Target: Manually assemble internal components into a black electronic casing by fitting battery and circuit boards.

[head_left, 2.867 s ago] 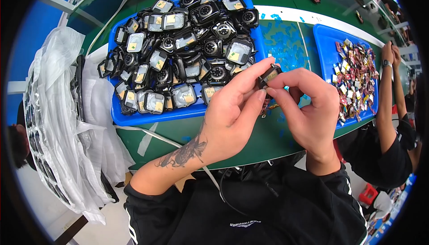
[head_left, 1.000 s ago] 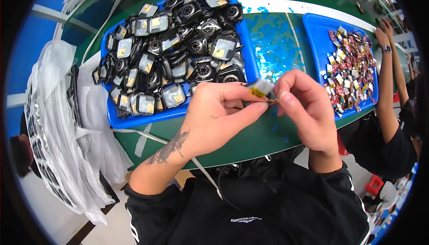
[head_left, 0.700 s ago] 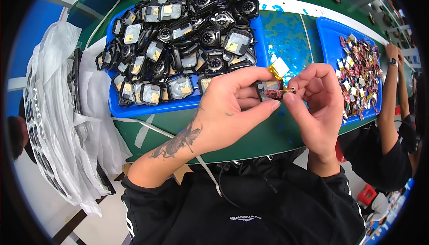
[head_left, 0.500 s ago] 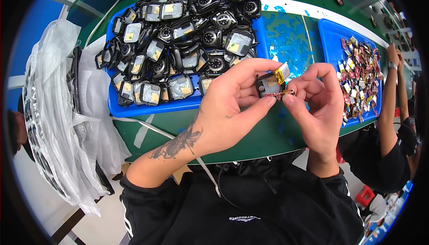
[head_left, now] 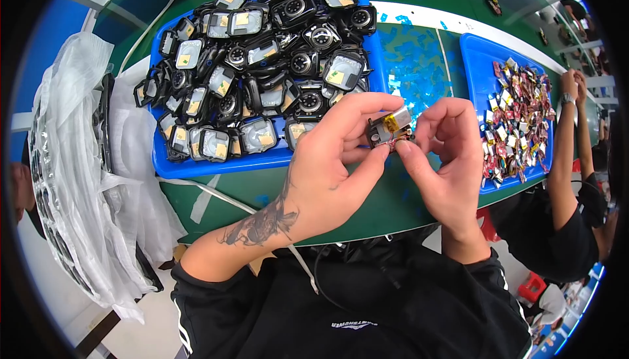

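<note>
My left hand (head_left: 344,146) grips a small black smartwatch case (head_left: 376,133) between thumb and fingers above the near edge of the table. A silver battery with yellow tape (head_left: 397,120) lies over the case's opening. At the case's near edge shows a bit of thin red circuit board (head_left: 394,142), mostly covered by my thumbs. My right hand (head_left: 447,162) is closed, its thumb tip pressed at the board's right end and its fingers curled behind. Whatever lies under that thumb is hidden.
A blue tray (head_left: 246,166) heaped with black watch cases stands at left. Blue film pieces (head_left: 419,64) litter the green table. Another blue tray (head_left: 473,64) at right holds many small batteries with red boards. White foam sheets (head_left: 78,162) hang left; a co-worker's arm (head_left: 565,156) is at right.
The battery has tipped from standing up beside the case to lying over it. My right hand has come closer to my left, and its thumb now presses at the case's edge.
</note>
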Tool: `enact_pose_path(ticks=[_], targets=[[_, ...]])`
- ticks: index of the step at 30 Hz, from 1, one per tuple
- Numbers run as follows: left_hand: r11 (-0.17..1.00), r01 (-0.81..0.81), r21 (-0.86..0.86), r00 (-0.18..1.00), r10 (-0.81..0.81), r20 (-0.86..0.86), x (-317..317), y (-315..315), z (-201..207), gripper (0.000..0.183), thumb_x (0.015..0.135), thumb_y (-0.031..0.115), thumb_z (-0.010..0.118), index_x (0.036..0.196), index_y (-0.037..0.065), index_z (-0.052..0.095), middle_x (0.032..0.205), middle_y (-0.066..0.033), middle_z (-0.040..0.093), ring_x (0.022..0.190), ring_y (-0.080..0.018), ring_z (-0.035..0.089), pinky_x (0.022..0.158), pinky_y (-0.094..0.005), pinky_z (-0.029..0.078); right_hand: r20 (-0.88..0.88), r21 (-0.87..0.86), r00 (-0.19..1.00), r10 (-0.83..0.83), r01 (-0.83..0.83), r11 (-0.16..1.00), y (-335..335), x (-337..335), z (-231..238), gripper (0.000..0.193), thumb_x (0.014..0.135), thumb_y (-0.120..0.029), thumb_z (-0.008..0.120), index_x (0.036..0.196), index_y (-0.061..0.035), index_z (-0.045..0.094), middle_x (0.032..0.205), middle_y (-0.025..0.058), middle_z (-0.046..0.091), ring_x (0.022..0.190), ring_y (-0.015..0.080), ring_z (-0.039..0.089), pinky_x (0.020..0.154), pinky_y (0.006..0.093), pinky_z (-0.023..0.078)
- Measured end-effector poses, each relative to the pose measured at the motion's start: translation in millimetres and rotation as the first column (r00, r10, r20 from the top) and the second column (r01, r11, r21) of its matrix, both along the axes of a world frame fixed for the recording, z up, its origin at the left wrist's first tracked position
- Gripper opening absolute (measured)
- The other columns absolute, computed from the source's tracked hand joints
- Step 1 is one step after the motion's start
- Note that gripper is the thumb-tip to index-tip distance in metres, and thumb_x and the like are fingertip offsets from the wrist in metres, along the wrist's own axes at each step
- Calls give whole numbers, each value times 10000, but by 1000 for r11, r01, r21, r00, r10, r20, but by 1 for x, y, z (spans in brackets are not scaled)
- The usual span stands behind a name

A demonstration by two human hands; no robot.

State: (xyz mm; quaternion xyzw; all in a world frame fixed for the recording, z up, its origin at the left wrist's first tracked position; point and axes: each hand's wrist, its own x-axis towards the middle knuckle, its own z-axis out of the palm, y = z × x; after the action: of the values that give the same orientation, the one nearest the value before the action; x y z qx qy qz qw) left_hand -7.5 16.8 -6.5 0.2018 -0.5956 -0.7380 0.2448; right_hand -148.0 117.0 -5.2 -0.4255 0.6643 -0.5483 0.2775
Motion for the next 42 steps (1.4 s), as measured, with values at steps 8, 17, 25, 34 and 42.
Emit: enact_pose_path(ticks=[8, 17, 25, 34, 42], targets=[[975, -148, -166, 987, 135, -84, -2, 7, -16, 570, 916, -129, 483, 1422, 39, 282, 1305, -178, 555, 1229, -228, 565, 932, -305, 513, -161, -77, 986, -47, 35, 996, -9, 15, -6, 506, 838, 118, 628, 1297, 8, 444, 1047, 87, 580, 927, 119, 595, 756, 226, 535], [193, -136, -972, 882, 470, -30, 50, -62, -7, 275, 852, 71, 625, 1125, 35, 622, 1024, -140, 646, 935, -320, 631, 764, -403, 523, -20, 106, 989, 148, -145, 984, -60, -60, 29, 497, 855, 34, 629, 1321, -8, 461, 858, 35, 627, 784, 97, 577, 767, 224, 495], [258, 170, -951, 718, 629, 299, 76, -94, 24, 345, 812, -39, 578, 1132, 88, 603, 912, -168, 656, 866, -364, 625, 828, -462, 512, -205, 362, 979, -14, 89, 928, -202, -195, -1, 560, 716, -85, 821, 1206, -21, 560, 837, 67, 665, 751, 123, 636, 632, 253, 521], [209, 263, -942, 644, 688, 333, 70, -103, 27, 283, 672, -33, 698, 932, 44, 618, 948, -145, 579, 957, -350, 559, 804, -433, 483, -761, 239, 647, 51, 206, 949, -157, -230, 6, 370, 828, -239, 733, 1127, -39, 644, 985, 133, 683, 924, 288, 664, 818, 370, 527], [572, -237, -785, 825, 546, 148, 55, -90, 31, 105, 850, -53, 640, 929, -3, 590, 953, -96, 626, 811, -169, 620, 658, -297, 537, -701, 478, 623, 346, 51, 877, -35, -246, 60, 131, 835, -117, 681, 881, 1, 650, 755, 68, 637, 708, 147, 602, 675, 301, 492]])
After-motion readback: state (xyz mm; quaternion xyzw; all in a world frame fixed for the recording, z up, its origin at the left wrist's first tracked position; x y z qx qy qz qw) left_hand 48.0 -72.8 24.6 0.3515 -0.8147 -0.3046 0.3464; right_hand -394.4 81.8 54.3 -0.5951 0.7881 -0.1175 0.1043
